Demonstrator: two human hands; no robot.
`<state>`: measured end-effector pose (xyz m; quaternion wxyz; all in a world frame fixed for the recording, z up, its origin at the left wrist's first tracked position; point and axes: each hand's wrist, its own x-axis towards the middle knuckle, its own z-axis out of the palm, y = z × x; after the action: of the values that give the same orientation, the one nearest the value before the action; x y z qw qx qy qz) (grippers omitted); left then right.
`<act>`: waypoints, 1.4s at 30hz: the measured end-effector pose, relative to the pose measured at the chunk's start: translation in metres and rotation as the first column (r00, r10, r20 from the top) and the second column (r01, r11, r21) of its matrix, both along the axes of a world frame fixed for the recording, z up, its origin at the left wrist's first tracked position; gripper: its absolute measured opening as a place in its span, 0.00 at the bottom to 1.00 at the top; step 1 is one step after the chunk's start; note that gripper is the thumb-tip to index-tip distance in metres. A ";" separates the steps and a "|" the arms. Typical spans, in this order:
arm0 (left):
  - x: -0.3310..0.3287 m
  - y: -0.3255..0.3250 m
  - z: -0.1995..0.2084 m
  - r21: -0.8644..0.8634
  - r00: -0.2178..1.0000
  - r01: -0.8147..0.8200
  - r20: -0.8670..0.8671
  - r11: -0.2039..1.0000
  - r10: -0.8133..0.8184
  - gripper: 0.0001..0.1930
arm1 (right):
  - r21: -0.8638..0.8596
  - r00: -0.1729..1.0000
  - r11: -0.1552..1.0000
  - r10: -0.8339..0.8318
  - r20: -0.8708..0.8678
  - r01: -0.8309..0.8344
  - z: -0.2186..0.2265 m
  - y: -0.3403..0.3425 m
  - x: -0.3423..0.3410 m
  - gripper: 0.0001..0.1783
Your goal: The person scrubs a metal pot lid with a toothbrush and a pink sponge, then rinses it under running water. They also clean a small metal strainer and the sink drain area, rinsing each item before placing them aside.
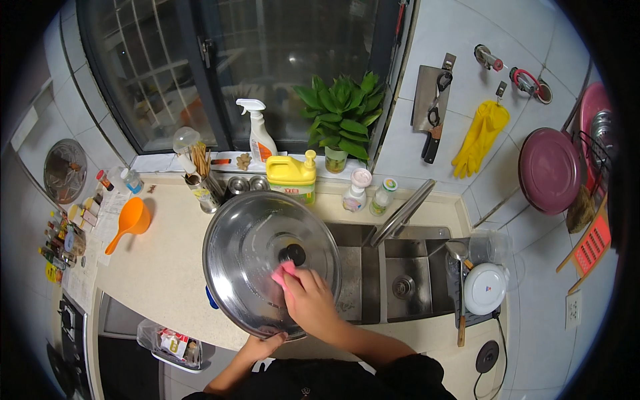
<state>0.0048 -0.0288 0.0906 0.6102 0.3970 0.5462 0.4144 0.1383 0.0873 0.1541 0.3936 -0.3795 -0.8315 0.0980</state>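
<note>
A large round metal pot lid point(240, 260) with a black knob point(292, 254) is held tilted over the counter and the left part of the sink. My left hand point(265, 346) grips the lid's lower rim, the fingers partly hidden behind it. Just below the knob, my right hand point(310, 300) presses a pink cloth point(283, 272) against the lid's top, the fingers closed round it. Wet streaks and drops show on the metal. Whatever lies behind the lid is hidden.
A double steel sink point(417, 267) with a faucet point(403, 213) lies right. Behind the lid stand a yellow jug point(291, 175), a spray bottle point(260, 133) and a plant point(340, 110). An orange ladle point(133, 217) lies left; a white plate point(485, 289) stands in a rack right.
</note>
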 end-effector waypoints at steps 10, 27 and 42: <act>0.012 -0.006 0.044 -0.196 0.941 -0.225 0.211 0.954 0.265 0.02 | -0.114 0.986 0.993 0.059 0.157 -0.041 0.042 0.112 -0.016 0.10; -0.021 -0.010 0.014 -0.171 0.866 -0.180 0.439 0.969 0.238 0.13 | -0.007 0.986 0.993 0.113 -0.122 -0.115 -0.006 0.049 0.033 0.14; -0.011 -0.014 0.039 -0.330 0.940 -0.172 0.226 0.928 0.255 0.23 | -0.212 0.906 0.881 0.409 -0.110 -0.423 0.003 0.144 0.010 0.14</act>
<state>-0.0063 -0.0424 0.1298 0.6826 0.1764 0.5573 0.4386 0.1486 0.2311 0.1572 0.3421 -0.2323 -0.8638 0.2878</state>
